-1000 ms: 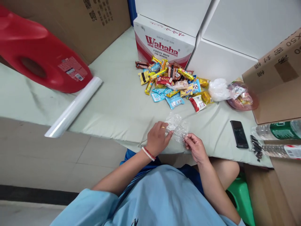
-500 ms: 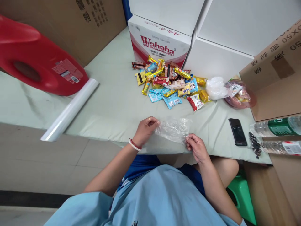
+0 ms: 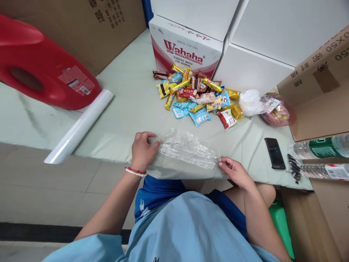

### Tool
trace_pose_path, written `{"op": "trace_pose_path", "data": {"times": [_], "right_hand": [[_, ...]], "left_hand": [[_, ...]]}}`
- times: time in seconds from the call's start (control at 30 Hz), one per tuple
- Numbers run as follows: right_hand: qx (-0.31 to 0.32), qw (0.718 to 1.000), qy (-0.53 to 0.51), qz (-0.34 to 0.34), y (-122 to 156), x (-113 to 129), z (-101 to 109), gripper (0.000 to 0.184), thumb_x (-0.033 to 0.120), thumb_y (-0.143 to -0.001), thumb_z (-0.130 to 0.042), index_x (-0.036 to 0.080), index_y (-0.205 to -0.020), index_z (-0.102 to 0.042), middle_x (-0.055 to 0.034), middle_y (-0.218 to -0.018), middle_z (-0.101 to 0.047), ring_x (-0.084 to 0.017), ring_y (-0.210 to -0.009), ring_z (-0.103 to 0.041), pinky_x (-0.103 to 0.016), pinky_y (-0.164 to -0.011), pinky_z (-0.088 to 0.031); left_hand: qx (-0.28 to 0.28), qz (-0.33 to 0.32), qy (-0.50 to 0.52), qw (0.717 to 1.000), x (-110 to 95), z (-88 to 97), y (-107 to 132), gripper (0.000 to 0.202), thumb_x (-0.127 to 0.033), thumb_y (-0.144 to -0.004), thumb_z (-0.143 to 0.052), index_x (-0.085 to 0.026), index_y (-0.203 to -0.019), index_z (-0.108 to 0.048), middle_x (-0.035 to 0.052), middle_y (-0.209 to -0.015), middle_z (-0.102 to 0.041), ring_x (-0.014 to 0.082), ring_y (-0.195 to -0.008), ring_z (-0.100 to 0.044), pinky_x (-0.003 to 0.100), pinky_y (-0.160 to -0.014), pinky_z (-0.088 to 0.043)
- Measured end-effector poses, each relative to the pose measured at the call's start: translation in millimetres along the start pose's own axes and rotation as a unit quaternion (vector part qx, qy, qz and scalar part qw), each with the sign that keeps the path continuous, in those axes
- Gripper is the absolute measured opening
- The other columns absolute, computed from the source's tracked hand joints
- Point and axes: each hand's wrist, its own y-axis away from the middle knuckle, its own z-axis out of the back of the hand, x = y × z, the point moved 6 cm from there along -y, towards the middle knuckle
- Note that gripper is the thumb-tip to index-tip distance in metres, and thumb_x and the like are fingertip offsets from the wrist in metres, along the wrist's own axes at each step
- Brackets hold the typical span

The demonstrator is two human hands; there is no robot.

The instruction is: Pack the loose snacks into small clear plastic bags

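Note:
A crinkled sheet of clear plastic film [image 3: 188, 149] lies spread near the front edge of the cloth-covered table [image 3: 131, 120]. Its right end is pinched between the thumb and fingers of my right hand [image 3: 235, 171]. At the left end is my left hand [image 3: 144, 151], thumb and forefinger apart, the thumb tip close against the film's edge. Whether the thumb touches it is hard to tell. Beyond the film sits a pile of wrapped snacks [image 3: 200, 98] in yellow, blue, red and brown packets.
A white roll [image 3: 79, 127] lies beside a big red jug [image 3: 49, 69] on the left. Behind the snacks stands a Wahaba carton [image 3: 185, 47]. To the right are a white plastic bag [image 3: 251, 103], a reddish bowl [image 3: 278, 109], a phone [image 3: 275, 153] and plastic bottles [image 3: 323, 147].
My left hand has moved left and its fingers have parted. The film is now stretched out wider and flatter. My right hand keeps its pinch, shifted slightly right.

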Motion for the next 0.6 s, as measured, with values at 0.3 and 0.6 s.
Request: {"op": "trace_pose_path", "data": {"times": [0.3, 0.6], "right_hand": [[-0.192, 0.973, 0.094, 0.091, -47, 28, 20, 0.041, 0.059, -0.078, -0.075, 0.022, -0.095, -0.071, -0.0044, -0.091, -0.072, -0.017, -0.067, -0.054, -0.032, -0.069, -0.046], [-0.142, 0.926, 0.187, 0.294, 21, 68, -39, 0.016, 0.036, -0.099, -0.059, 0.027, -0.095, -0.072, -0.0064, -0.093, -0.068, -0.021, -0.076, -0.060, -0.034, -0.075, -0.049]], "left_hand": [[0.036, -0.174, 0.107, 0.978, -59, -11.2, 53, 0.014, -0.030, -0.091, -0.058, -0.022, -0.092, -0.069, 0.0064, -0.098, -0.062, 0.0156, -0.071, -0.053, 0.031, -0.073, -0.048], [0.375, 0.098, 0.366, 0.846, -75, -100.8, 103, 0.041, -0.060, -0.086, -0.063, -0.019, -0.088, -0.060, -0.0001, -0.080, -0.063, 0.0081, -0.051, -0.046, 0.024, -0.050, -0.035]]}}
